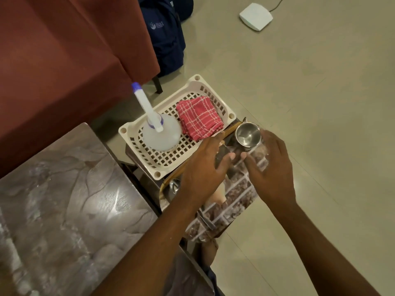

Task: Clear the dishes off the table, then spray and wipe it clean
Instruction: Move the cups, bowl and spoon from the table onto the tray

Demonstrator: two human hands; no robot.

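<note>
A small steel cup [248,134] stands upright at the far end of a picture-printed tray [237,189] on a low stand beside the marble-patterned table [64,199]. My right hand [270,167] hovers palm down just right of the cup, fingers spread and blurred beside its rim. My left hand [203,167] is spread over the tray's left part, its thumb nearly meeting the right thumb. Another steel dish [174,186] peeks out under my left wrist. A white basket [158,174] holds a spray bottle [159,133] and a folded red checked cloth [199,117].
A maroon sofa [64,50] fills the upper left. A dark blue backpack [166,33] leans behind it on the floor. A white device [255,17] with a cable lies on the beige tiled floor [320,103] at the top right.
</note>
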